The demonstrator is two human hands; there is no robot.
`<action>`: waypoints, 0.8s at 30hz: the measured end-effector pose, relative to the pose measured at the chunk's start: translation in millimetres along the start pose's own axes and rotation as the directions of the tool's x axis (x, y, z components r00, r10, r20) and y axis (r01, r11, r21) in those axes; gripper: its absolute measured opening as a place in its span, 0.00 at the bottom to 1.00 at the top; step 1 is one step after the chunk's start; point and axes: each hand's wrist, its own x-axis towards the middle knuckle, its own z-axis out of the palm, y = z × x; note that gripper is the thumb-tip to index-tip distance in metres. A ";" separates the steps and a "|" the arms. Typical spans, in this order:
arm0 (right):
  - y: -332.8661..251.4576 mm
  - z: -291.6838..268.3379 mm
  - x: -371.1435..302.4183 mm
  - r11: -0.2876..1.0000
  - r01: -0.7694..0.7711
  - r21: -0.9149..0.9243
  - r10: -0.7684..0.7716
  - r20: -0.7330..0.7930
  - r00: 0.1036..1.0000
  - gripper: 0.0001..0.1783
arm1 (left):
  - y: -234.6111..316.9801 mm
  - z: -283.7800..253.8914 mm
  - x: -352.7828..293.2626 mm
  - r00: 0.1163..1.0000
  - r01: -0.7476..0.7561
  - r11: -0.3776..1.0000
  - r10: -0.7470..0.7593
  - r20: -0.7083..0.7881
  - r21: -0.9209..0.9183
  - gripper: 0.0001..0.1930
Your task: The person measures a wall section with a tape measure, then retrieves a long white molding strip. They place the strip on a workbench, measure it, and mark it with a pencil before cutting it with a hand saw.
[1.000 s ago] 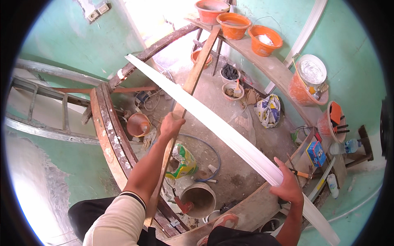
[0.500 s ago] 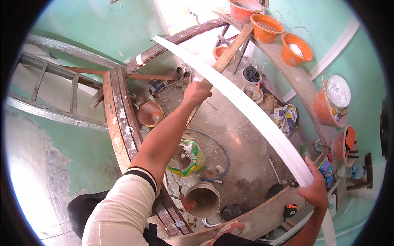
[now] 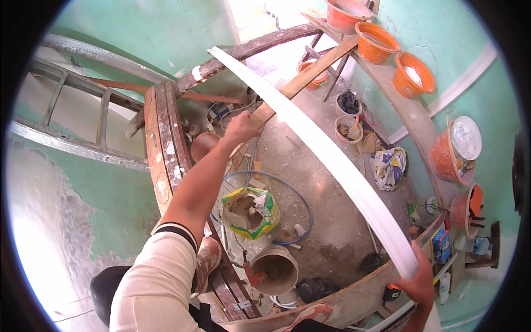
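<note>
My left hand [image 3: 241, 128] is closed on the near part of a long wooden plank [image 3: 301, 83]. The plank's far end rests by the raised board at the back right, and it passes beneath a long white moulding strip [image 3: 332, 157]. My right hand [image 3: 418, 279] grips the near end of that strip, fingers round its edge. From there the strip runs diagonally to the far left, its tip close to a dark wooden beam [image 3: 227, 62].
Paint-spotted beams [image 3: 172, 138] stand at my left, beside a metal ladder [image 3: 102, 119]. Orange basins [image 3: 376, 47] line the raised board [image 3: 387, 91] at right. On the floor are an open sack [image 3: 251, 213], a bucket [image 3: 275, 271] and a blue hose [image 3: 307, 207]. A tape measure [image 3: 391, 293] lies near my right hand.
My left hand has moved left, and the plank's near end has swung left with it. My right hand, still on the moulding strip, sits slightly lower. The view has shifted a little.
</note>
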 end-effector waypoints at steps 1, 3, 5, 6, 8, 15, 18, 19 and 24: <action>9.1 11.8 -4.9 1.000 0.004 0.011 -0.004 0.009 1.000 0.56 | -14.4 -2.5 -0.5 1.000 -0.016 1.000 0.016 -0.005 -0.009 0.30; 17.6 33.5 -11.7 0.999 0.010 0.043 -0.011 0.025 1.000 0.56 | -43.9 -4.4 2.3 0.995 -0.084 0.994 0.086 -0.040 0.063 0.29; 18.9 58.6 -17.2 1.000 -0.001 0.014 0.000 0.046 0.999 0.55 | -70.2 -2.5 7.1 0.976 -0.179 0.959 0.201 -0.085 0.218 0.27; 20.0 69.2 -20.7 1.000 -0.010 0.023 0.009 0.053 0.999 0.55 | -72.1 -6.7 8.9 0.989 -0.141 0.986 0.137 0.050 0.083 0.27; 27.6 93.0 -20.1 0.998 0.017 0.063 -0.020 0.050 0.999 0.54 | -89.6 -2.1 9.9 0.993 -0.110 0.994 0.109 0.036 0.017 0.27; 45.8 134.2 -27.5 0.997 0.018 0.070 -0.020 0.021 1.000 0.51 | -116.3 -6.9 26.2 0.987 -0.125 0.990 0.130 0.091 -0.058 0.28; 47.2 143.0 -30.7 0.996 0.005 0.088 -0.007 0.026 1.000 0.51 | -131.7 -15.7 32.7 0.986 -0.130 0.991 0.127 0.110 0.019 0.29; 47.2 146.4 -31.8 0.996 -0.020 0.088 0.016 0.041 0.999 0.51 | -141.8 -19.7 35.5 0.988 -0.130 0.990 0.125 0.094 0.052 0.30; 64.0 167.0 -45.1 0.997 -0.015 0.080 0.014 0.017 1.000 0.52 | -161.1 -14.3 28.5 0.997 -0.066 0.952 0.074 -0.016 0.300 0.32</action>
